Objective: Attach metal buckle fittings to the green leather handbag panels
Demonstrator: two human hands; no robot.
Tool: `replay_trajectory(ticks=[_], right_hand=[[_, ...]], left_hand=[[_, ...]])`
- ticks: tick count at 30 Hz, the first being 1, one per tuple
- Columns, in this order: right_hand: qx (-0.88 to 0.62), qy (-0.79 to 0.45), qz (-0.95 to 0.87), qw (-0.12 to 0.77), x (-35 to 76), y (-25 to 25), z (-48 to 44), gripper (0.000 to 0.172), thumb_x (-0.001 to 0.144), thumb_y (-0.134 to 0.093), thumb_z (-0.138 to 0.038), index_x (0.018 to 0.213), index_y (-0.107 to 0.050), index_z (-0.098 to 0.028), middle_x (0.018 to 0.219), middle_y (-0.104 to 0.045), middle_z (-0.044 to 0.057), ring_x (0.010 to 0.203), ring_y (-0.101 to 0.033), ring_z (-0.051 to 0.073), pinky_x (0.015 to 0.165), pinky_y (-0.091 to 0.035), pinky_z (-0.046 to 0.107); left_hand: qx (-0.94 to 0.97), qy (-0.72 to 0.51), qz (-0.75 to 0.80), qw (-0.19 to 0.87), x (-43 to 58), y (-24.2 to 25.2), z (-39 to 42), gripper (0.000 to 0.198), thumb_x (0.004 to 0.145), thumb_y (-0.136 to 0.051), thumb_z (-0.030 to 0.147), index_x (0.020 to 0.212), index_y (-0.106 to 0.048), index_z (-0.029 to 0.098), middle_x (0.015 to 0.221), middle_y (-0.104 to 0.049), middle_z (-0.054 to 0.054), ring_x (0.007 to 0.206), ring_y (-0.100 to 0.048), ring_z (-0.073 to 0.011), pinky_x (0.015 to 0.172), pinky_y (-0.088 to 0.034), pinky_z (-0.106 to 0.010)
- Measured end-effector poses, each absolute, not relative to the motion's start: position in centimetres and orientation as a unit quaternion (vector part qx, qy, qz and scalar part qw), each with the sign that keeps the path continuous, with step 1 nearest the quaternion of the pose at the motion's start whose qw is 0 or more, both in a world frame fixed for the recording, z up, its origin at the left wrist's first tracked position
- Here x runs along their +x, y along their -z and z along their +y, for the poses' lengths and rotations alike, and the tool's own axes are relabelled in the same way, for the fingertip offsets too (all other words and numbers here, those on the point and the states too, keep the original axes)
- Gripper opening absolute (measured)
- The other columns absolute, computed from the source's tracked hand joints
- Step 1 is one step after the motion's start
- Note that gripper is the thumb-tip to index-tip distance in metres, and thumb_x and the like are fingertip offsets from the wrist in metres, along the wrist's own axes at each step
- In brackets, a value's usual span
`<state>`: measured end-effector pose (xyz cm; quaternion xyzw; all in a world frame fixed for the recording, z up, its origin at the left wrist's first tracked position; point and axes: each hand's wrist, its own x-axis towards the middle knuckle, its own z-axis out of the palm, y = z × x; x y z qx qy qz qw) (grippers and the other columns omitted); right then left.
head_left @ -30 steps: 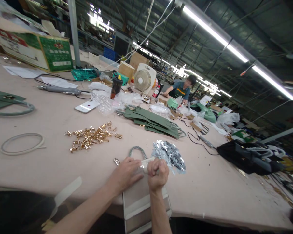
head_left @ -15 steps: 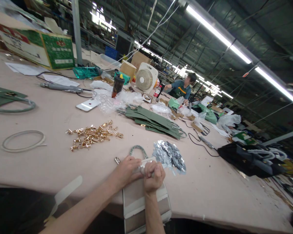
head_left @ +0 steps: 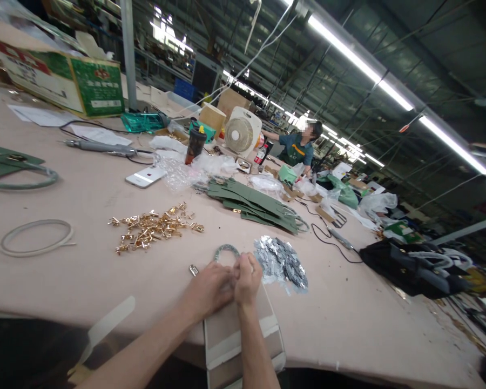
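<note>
A beige-and-brown bag panel [head_left: 222,335] lies at the table's front edge, and part of it hangs over. A green wrapped handle loop [head_left: 225,248] shows at its far end. My left hand [head_left: 210,289] is closed on the panel's upper part, with the thumb side toward my other hand. Right beside it, my right hand [head_left: 248,278] is closed in a pinch; what sits between its fingers is hidden. The two hands touch or nearly touch. A small metal clasp piece [head_left: 193,269] pokes out left of the panel. Thin silver plates [head_left: 282,262] are heaped just to the right.
Gold metal fittings [head_left: 154,229] lie in a loose pile. Behind are stacked green bag panels [head_left: 255,202], a phone [head_left: 146,176], a dark cup [head_left: 195,143] and a fan [head_left: 242,132]. A coiled cord [head_left: 38,237] is at left, a black bag [head_left: 409,265] at right. Another person [head_left: 297,148] works across the table.
My right hand has shifted slightly up and left, and its fist has turned into a pinch. My left hand has moved a little closer in. The other person's arm now reaches toward the fan.
</note>
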<state>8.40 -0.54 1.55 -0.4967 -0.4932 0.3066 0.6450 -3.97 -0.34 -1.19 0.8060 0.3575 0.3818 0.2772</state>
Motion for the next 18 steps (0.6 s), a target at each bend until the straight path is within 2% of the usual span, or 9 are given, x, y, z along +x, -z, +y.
replay_trajectory(ticks=[5, 9, 13, 18], right_hand=[[-0.422, -0.353, -0.423, 0.720, 9.6, -2.6, -0.5, 0.045, 0.098, -0.055, -0.048, 0.063, -0.045, -0.022, 0.048, -0.033, -0.010, 0.038, -0.028, 0.007, 0.038, -0.021, 0.020], [-0.453, -0.375, -0.462, 0.664, 9.1, -3.0, 0.7, 0.046, 0.097, -0.057, -0.050, 0.063, -0.047, -0.022, 0.046, -0.036, -0.009, 0.037, -0.029, 0.007, 0.037, -0.021, 0.021], [-0.489, -0.333, -0.536, 0.602, 8.3, -2.8, 1.2, 0.048, 0.100, -0.054, -0.049, 0.061, -0.049, -0.021, 0.048, -0.039, -0.007, 0.042, -0.035, 0.009, 0.042, -0.029, 0.023], [-0.469, -0.308, -0.538, 0.630, 8.8, -1.1, -0.3, 0.047, 0.102, -0.053, -0.043, 0.060, -0.045, -0.022, 0.050, -0.039, -0.007, 0.044, -0.036, 0.009, 0.043, -0.029, 0.024]], left_hand=[[0.807, -0.407, 0.369, 0.219, -3.8, 1.6, -0.5, 0.026, 0.082, -0.080, 0.028, 0.107, -0.071, 0.027, 0.100, -0.076, -0.003, 0.100, -0.066, -0.0239, 0.088, -0.054, -0.035], [0.816, -0.383, 0.372, 0.220, -3.7, 1.9, -0.5, 0.023, 0.083, -0.078, 0.027, 0.105, -0.071, 0.026, 0.105, -0.075, -0.002, 0.103, -0.065, -0.0236, 0.091, -0.054, -0.037], [0.822, -0.352, 0.380, 0.236, -3.6, 1.6, -0.5, 0.023, 0.084, -0.077, 0.022, 0.107, -0.072, 0.025, 0.108, -0.076, -0.001, 0.104, -0.063, -0.0250, 0.091, -0.055, -0.039], [0.824, -0.355, 0.372, 0.237, -3.3, 1.5, -0.4, 0.012, 0.086, -0.076, 0.021, 0.097, -0.072, 0.024, 0.105, -0.075, -0.002, 0.102, -0.062, -0.0244, 0.091, -0.056, -0.039]])
